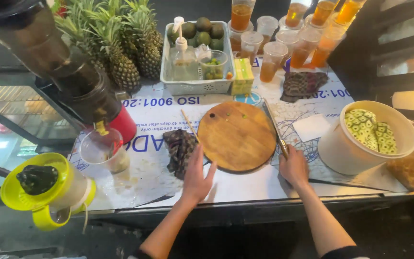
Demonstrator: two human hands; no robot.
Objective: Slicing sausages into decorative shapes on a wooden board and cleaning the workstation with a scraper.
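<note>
A round wooden cutting board (pixel 237 135) lies in the middle of the counter. My left hand (pixel 197 176) rests flat at the board's lower left edge, fingers apart, next to a dark patterned cloth (pixel 179 147). My right hand (pixel 293 166) sits at the board's right side, closed around the handle of a long knife (pixel 273 123) whose blade runs along the board's right edge. A thin wooden stick (pixel 189 124) lies at the board's upper left.
A white bucket (pixel 334 146) with peeled pineapple stands right. A white basket (pixel 197 86) holds green fruit, a pump bottle and a cup. Pineapples (pixel 120 43) stand behind it, with several cups of orange drink (pixel 291 36) behind. A juicer (pixel 73 81) and a yellow-green citrus press (pixel 39 187) stand left.
</note>
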